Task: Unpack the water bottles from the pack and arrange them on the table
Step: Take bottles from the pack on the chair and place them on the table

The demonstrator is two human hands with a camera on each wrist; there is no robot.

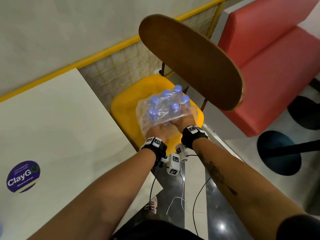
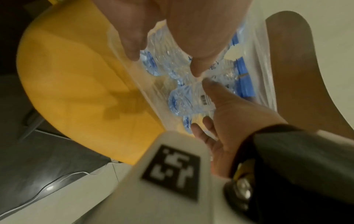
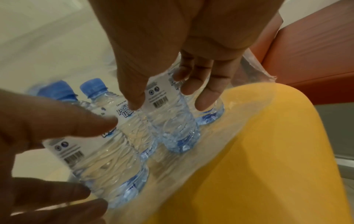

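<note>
A pack of small water bottles with blue caps, in loose clear wrap, leans on the yellow chair seat. Both my hands are at its near end, inside the wrap. My right hand grips one bottle between thumb and fingers. My left hand holds the nearest bottle, thumb on its label and fingers under its base. In the left wrist view my left hand hangs over the bottle bases, and my right hand reaches in from below. The white table is to the left.
The chair's brown backrest rises behind the pack. A red bench and black round bases stand to the right. A yellow railing runs behind the table. Cables trail on the floor by my foot.
</note>
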